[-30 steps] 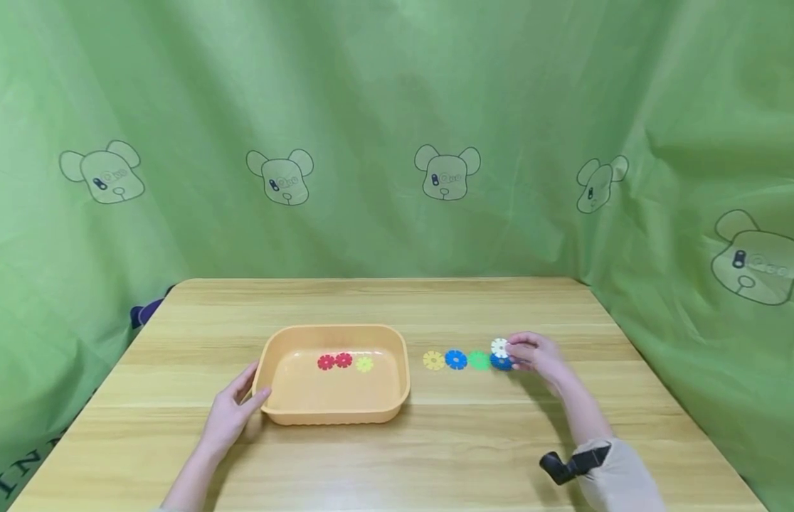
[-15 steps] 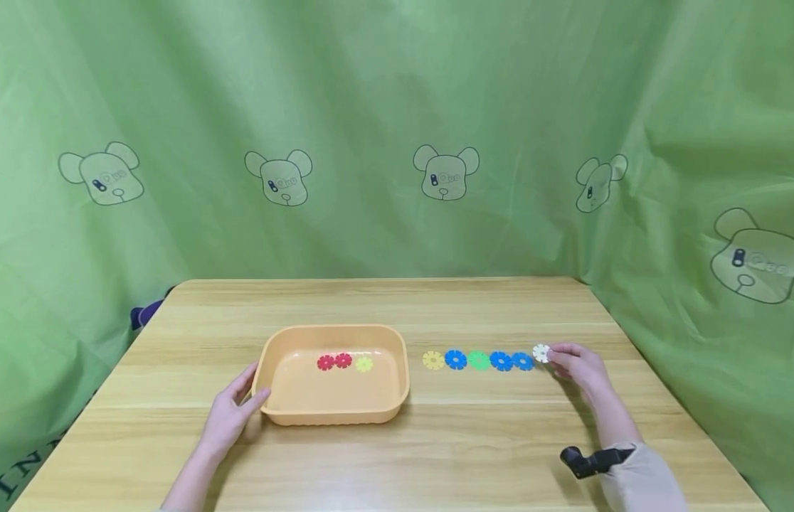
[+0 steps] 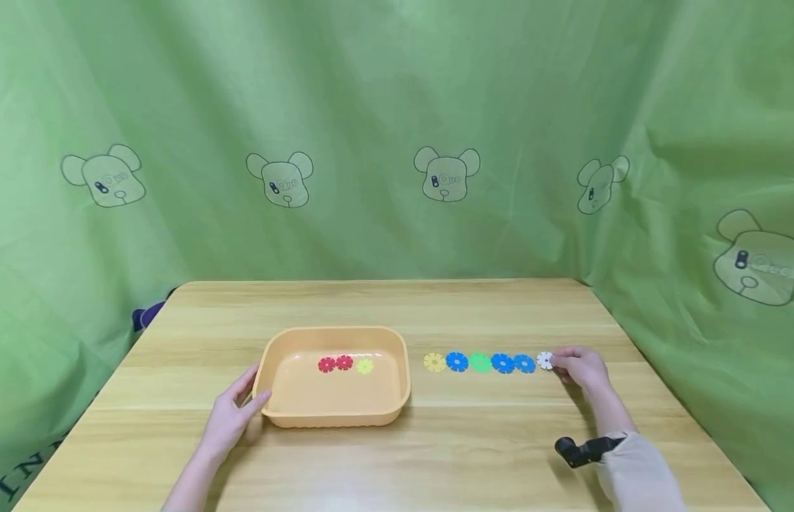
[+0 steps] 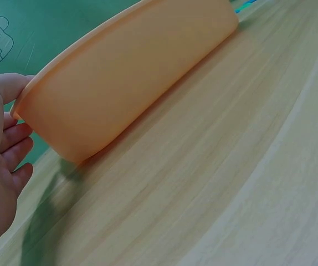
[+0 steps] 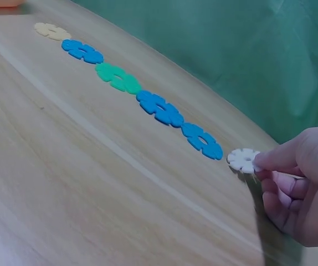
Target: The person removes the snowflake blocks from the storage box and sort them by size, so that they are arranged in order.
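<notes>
Between thumb and fingertips, my right hand (image 3: 581, 368) pinches a white snowflake disc (image 5: 242, 160) close over the table, just past the right end of a row of discs. That row runs from a yellow disc (image 3: 435, 362) through a blue disc (image 3: 457, 362), a green disc (image 3: 480, 363) and two more blue discs (image 5: 202, 141). My left hand (image 3: 228, 411) grips the left rim of an orange plastic basin (image 4: 126, 77), thumb over the edge and fingers outside. Inside the basin lie two red discs (image 3: 326, 365) and a yellow-green disc (image 3: 366, 366).
The wooden table (image 3: 397, 469) has a green curtain (image 3: 365, 85) with bear-head prints behind it and at its sides. A black wrist strap with a camera (image 3: 583, 452) sits on the right sleeve. Something purple (image 3: 147, 315) shows beyond the table's left edge.
My right hand has moved right with the white disc, uncovering the last blue disc, then lowered it toward the table at the row's end. The left hand and basin stay put.
</notes>
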`<state>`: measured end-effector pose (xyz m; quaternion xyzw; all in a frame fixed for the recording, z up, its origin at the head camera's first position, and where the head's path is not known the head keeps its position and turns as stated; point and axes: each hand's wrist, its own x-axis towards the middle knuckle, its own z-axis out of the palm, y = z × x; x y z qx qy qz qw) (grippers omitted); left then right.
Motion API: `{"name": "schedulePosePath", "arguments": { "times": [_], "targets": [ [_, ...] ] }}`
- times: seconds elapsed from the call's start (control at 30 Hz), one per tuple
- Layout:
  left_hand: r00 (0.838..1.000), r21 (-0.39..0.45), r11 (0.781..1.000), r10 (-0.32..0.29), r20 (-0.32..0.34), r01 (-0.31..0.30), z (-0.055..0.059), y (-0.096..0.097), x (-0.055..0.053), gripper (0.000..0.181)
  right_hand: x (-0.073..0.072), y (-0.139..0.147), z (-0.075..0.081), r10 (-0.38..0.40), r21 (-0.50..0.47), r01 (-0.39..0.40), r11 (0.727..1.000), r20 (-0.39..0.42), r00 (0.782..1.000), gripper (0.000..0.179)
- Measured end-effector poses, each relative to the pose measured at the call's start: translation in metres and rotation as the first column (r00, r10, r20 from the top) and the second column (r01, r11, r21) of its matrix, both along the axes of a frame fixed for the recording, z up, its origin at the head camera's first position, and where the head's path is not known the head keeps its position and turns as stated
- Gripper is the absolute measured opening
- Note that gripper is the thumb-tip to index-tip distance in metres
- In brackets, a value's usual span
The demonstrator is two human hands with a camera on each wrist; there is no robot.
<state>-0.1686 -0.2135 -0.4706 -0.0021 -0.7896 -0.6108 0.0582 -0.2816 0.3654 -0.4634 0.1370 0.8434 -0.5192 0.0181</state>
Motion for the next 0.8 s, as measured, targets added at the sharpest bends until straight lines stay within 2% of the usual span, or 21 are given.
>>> {"name": "schedulePosePath", "arguments": {
  "times": [0.3, 0.5, 0.8],
  "targets": [
    [1.000, 0.018, 1.000, -0.007, -0.013, 0.008, -0.0005, 0.0000, 0.0002, 0.064, -0.0019, -0.0035, -0.0021, 0.006, 0.125, -0.007, 0.992, 0.007, 1.000, 0.027],
    [1.000, 0.035, 0.999, -0.013, -0.014, 0.013, 0.0000, 0.0002, 0.0007, 0.064, -0.0002, -0.0031, -0.0017, 0.014, 0.160, -0.013, 0.987, -0.008, 1.000, 0.024],
    [1.000, 0.018, 1.000, -0.004, -0.009, 0.004, 0.0002, 0.0005, 0.0008, 0.064, 0.0002, -0.0031, -0.0016, 0.016, 0.203, -0.012, 0.979, -0.016, 1.000, 0.024]
  ]
}}
